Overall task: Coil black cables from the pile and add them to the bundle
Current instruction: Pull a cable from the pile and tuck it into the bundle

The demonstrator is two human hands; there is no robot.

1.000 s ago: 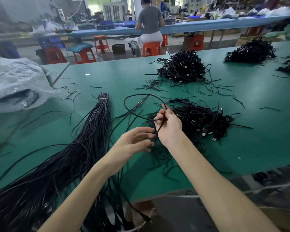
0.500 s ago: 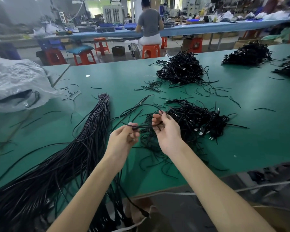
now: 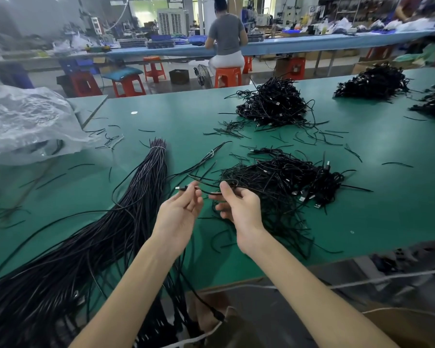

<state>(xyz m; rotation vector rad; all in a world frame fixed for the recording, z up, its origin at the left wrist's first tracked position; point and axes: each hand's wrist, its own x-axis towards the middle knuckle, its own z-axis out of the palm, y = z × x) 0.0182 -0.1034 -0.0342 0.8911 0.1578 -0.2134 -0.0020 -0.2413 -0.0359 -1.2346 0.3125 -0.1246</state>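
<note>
A thin black cable [image 3: 206, 185] stretches between both hands above the green table [image 3: 387, 197]. My left hand [image 3: 180, 212] pinches its plug end, whose metal tip pokes out to the left. My right hand [image 3: 236, 204] pinches the cable a short way along, fingers curled round it. Just right of my hands lies the tangled pile of black cables [image 3: 286, 182] with metal plugs. To the left, a long thick bundle of black cables [image 3: 126, 209], tied near its far tip with a white band, runs diagonally off the near table edge.
More black cable piles [image 3: 274, 104] sit at the far side and far right [image 3: 372, 82]. Short black offcuts litter the table. A crumpled clear plastic bag [image 3: 25, 121] lies at the left. A person sits on an orange stool at another bench behind.
The loop that stood above my hands is gone. My hands moved apart and lower, and the cable now runs level between them with the plug end out past my left fingers.
</note>
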